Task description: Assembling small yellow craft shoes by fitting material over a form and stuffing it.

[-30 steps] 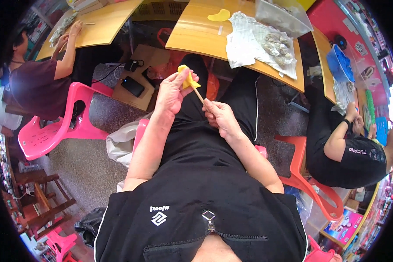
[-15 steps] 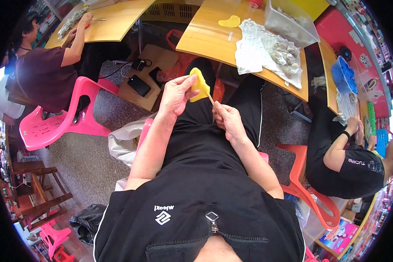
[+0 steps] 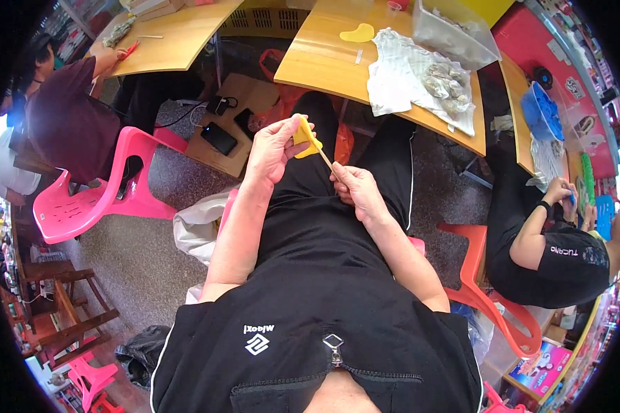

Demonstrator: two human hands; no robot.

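Observation:
A soft-looking, flat yellow piece (image 3: 306, 140) is pinched between the thumb and fingers of my left hand (image 3: 272, 148), above my lap. My right hand (image 3: 355, 187) is closed on a thin wooden stick (image 3: 326, 158), whose far end touches the lower right edge of the yellow piece. That piece is tilted, almost edge-on, and part of it is hidden by my left fingers. On the table in front of me lies another yellow piece (image 3: 357, 33) of curved shape.
The wooden table (image 3: 317, 58) holds a white cloth (image 3: 391, 79) with greyish lumps (image 3: 446, 86) and a translucent bin (image 3: 486, 49). A cardboard sheet (image 3: 200, 141) with phones lies low at left. Co-workers sit on both sides, near a pink chair (image 3: 83, 210) and an orange chair (image 3: 472, 275).
The yellow piece has turned more edge-on in my left hand. My right hand and the stick have shifted slightly left. The left co-worker's hand has moved lower on their table.

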